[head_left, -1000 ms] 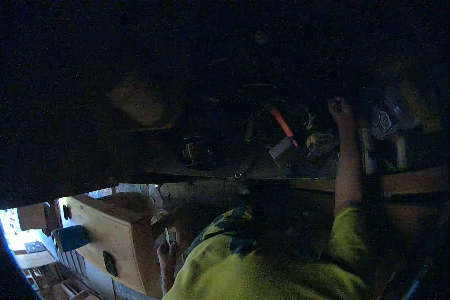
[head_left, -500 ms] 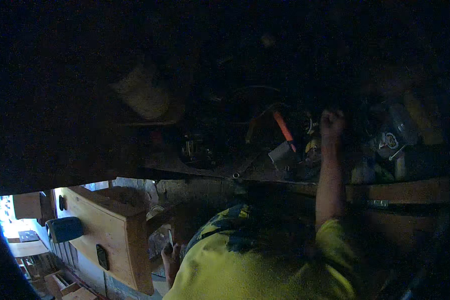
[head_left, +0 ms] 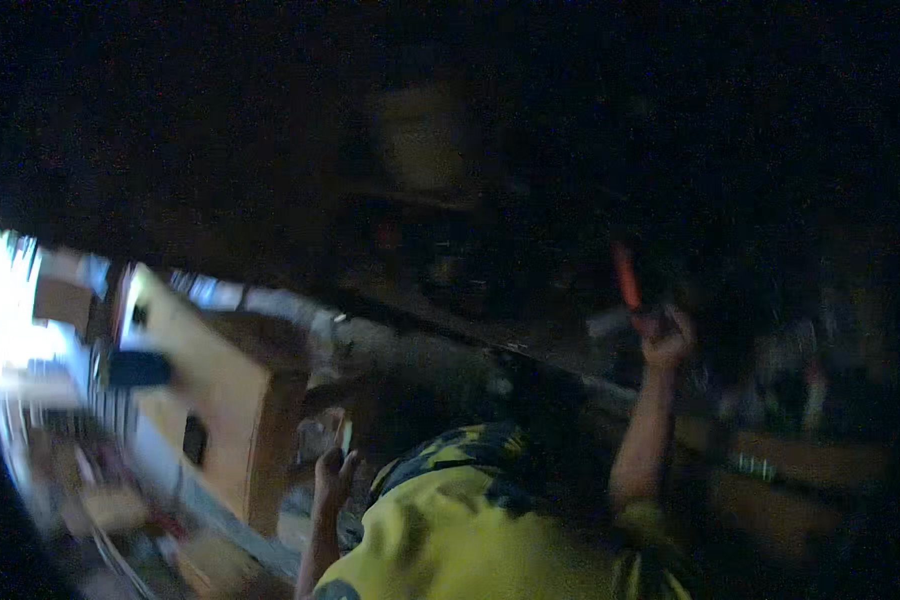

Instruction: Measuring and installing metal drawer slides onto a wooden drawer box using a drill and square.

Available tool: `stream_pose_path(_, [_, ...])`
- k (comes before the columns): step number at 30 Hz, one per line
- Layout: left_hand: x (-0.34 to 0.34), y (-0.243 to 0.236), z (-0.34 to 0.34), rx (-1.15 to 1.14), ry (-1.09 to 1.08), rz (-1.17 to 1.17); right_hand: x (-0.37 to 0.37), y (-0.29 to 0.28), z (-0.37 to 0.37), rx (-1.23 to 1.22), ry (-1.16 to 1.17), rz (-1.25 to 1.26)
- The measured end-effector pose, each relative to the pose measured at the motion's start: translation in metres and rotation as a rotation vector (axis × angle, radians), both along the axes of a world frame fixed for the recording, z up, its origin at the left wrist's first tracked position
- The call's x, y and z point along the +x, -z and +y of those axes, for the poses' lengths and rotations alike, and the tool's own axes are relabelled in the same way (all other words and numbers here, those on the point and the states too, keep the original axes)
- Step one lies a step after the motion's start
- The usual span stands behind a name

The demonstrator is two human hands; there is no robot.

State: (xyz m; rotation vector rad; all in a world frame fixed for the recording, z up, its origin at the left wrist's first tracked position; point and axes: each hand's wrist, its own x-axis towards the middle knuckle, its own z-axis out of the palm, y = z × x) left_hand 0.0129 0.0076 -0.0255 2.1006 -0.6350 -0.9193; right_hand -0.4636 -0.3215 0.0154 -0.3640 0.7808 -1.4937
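My left hand (head_left: 332, 470) is low at centre-left, closed around a thin pale object (head_left: 346, 436) that sticks up from the fingers. Up on the dark, cluttered shelf, my right hand (head_left: 668, 338) is at the lower end of a red-handled tool (head_left: 626, 272); motion blur hides whether its fingers grip it. A grey blocky item (head_left: 605, 325) lies just left of that hand. My yellow sleeve and shirt fill the bottom centre.
A pale wooden cabinet (head_left: 210, 390) stands at the left, with a dark teal object (head_left: 138, 368) and small black items on it. A bright opening lights the far left. Dim shapes, including a beige bundle (head_left: 415, 135), sit on the shelf. Blurred timber lies bottom left.
My right hand has moved down and over to the red-handled tool. The view has swung, shifting the shelf items rightward and the cabinet upward, and is now blurred. My left hand still holds its thin object.
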Motion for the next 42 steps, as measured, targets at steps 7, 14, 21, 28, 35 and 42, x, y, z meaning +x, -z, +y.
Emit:
stream_pose_path(7, [0.05,-0.009,0.036,-0.031,-0.013,0.029,0.127,0.052,0.006,-0.235,-0.204,0.963])
stream_pose_path(14, [0.17,-0.015,0.13,-0.135,-0.213,0.133,0.324,0.031,0.085,-0.45,-0.411,0.591])
stream_pose_path(21, [0.19,-0.007,0.333,-0.095,-0.404,-0.021,0.439,0.004,0.246,-0.918,-0.801,0.699])
stream_pose_path(28, [0.146,-0.095,0.46,-0.183,-0.875,-0.083,0.552,-0.07,0.343,-0.3,-1.23,0.595])
stream_pose_path(35, [0.15,-0.207,0.564,-0.61,-1.269,0.273,0.633,-0.178,0.442,-0.662,-1.535,0.751])
stream_pose_path(42, [0.29,-0.363,0.773,-1.026,-1.018,-0.193,0.837,-0.153,0.564,-0.632,-1.719,0.356])
